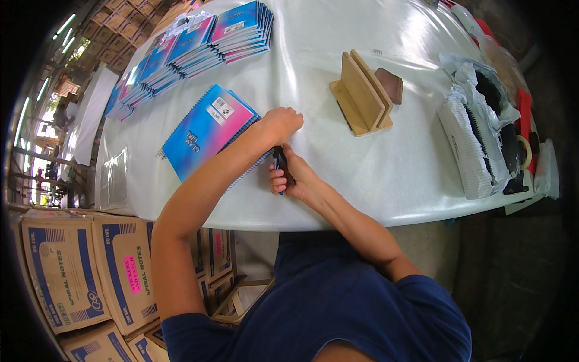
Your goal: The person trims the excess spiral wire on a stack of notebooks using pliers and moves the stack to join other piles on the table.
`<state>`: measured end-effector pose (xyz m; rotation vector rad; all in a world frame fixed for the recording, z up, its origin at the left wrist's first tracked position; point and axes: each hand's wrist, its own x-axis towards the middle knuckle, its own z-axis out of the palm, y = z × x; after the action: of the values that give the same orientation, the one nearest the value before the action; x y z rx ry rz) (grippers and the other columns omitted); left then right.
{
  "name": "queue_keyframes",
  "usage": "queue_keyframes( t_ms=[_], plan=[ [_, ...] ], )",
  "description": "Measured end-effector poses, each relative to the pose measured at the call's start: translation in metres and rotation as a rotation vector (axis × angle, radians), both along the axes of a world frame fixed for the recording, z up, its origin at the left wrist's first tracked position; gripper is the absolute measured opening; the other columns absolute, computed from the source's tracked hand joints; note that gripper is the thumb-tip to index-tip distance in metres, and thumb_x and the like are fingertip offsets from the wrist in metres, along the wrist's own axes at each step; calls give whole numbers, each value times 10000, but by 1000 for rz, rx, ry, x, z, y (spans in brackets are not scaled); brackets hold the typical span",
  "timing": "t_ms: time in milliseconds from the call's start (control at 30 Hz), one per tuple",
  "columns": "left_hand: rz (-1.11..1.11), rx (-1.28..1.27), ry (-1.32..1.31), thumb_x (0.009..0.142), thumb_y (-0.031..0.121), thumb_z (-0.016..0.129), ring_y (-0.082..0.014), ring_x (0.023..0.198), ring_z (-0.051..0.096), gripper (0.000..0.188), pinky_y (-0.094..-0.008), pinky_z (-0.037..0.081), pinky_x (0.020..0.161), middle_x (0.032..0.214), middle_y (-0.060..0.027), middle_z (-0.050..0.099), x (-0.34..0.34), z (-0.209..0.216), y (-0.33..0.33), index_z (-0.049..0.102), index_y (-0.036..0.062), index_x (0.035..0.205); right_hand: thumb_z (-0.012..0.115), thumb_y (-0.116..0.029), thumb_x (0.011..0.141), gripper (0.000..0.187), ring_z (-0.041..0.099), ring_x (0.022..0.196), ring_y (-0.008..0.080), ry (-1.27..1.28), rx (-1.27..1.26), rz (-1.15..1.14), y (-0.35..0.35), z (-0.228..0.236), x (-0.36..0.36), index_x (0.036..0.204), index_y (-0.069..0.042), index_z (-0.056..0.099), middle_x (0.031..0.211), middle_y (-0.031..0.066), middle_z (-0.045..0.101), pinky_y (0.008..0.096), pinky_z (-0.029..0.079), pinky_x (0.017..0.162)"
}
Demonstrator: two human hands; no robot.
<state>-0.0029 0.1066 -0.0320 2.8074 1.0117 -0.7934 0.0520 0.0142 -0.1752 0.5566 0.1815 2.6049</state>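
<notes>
Gripping: right hand (pixel 292 172), closed round a slim dark tool (pixel 281 159) at centre.
Left hand (pixel 280 125): fingers folded under, at twelve; cannot tell what they hold.
Spiral notebooks (pixel 202 127): glossy blue-pink covers, ten o'clock, partly beneath left forearm.
Wooden stand (pixel 360 96): upright flat boards, one o'clock.
Wrapper (pixel 456 130): torn crinkled white plastic, dark ridged contents (pixel 477 134), between two and three.
Cartons (pixel 69 271): boxy cardboard, eight o'clock.

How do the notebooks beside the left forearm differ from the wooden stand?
The notebooks have blue and pink covers, while the wooden stand is plain tan. The notebooks lie flat; the wooden stand has two boards rising from its base. The left forearm hides part of the notebooks, but not the wooden stand. Both rest on the white-covered table.
</notes>
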Motion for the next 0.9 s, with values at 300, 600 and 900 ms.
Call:
queue_keyframes(
  t_ms=[300, 600, 900],
  plan=[
    [-80, 90, -186, 719, -50, 648, -356, 971, 640, 299, -414, 547, 774, 1008, -206, 641, -12, -11, 2, 606, -21, 1013, 263, -744, 880, 865, 567, 762, 286, -1028, -254, -98, -25, 71, 5, 1061, 61, 522, 865, 142, 550, 479, 518, 753],
    [-64, 89, -189, 694, 6, 703, -351, 966, 642, 307, -411, 545, 784, 998, -203, 643, -14, -14, -2, 623, -9, 990, 289, -723, 898, 768, 464, 623, 197, -872, -310, -64, -19, 65, 5, 932, 16, 497, 732, 69, 470, 347, 428, 578],
    [-172, 190, -12, 693, 65, 735, -328, 928, 666, 620, -384, 571, 721, 1164, -241, 564, -6, -9, -19, 488, -49, 1250, 340, -674, 928, 660, 275, 459, 115, -1049, -306, -78, -25, 87, 24, 825, -36, 472, 568, -28, 320, 272, 229, 423]
  ],
)
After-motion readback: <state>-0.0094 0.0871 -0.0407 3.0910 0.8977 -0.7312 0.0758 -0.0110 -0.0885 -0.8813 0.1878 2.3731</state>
